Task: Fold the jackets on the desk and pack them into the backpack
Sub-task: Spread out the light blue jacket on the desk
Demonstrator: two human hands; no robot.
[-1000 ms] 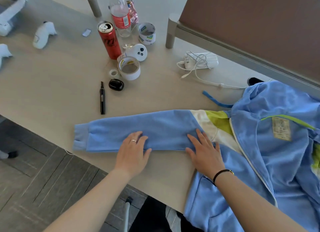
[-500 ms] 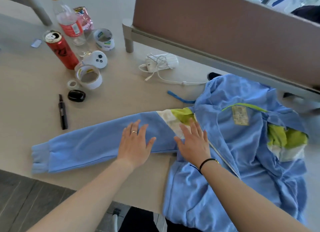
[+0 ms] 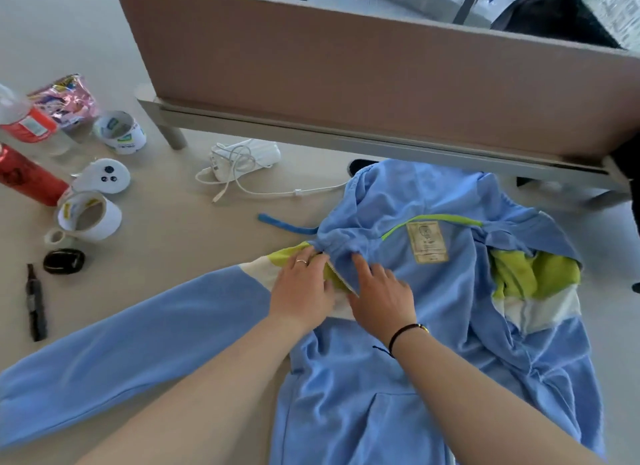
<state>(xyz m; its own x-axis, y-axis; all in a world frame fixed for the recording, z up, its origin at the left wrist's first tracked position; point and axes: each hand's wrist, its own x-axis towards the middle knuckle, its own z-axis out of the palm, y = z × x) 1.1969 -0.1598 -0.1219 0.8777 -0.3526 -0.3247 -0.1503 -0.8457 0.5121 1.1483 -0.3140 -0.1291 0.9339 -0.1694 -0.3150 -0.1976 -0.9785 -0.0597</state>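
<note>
1. Blue jacket [image 3: 446,326] lies open on the bench [image 3: 173,242], inner label up, body to the right, hem hanging off the near edge.
2. Its sleeve [image 3: 131,340] stretches left and toward the near edge, flat on the bench.
3. Left hand [image 3: 304,291] sits on the shoulder seam, on the white/green panel. Fingers look straight and flat on the fabric, ring visible; no clear pinch seen.
4. Right hand [image 3: 381,298] is just beside it, nearly touching, fingers spread and pressing flat on the blue fabric by the collar. Black band on that wrist.
5. Blue drawstring [image 3: 287,223] pokes out left of the hood.
6. Left side of the bench: tape roll [image 3: 88,215], small tape roll [image 3: 55,236], black case [image 3: 64,260], black marker [image 3: 36,303], red can [image 3: 24,177], bottle [image 3: 27,125], white controller [image 3: 102,177].
7. White charger with cable [image 3: 242,159] sits near the brown divider [image 3: 346,69].
8. Backpack: can't identify it in view.
</note>
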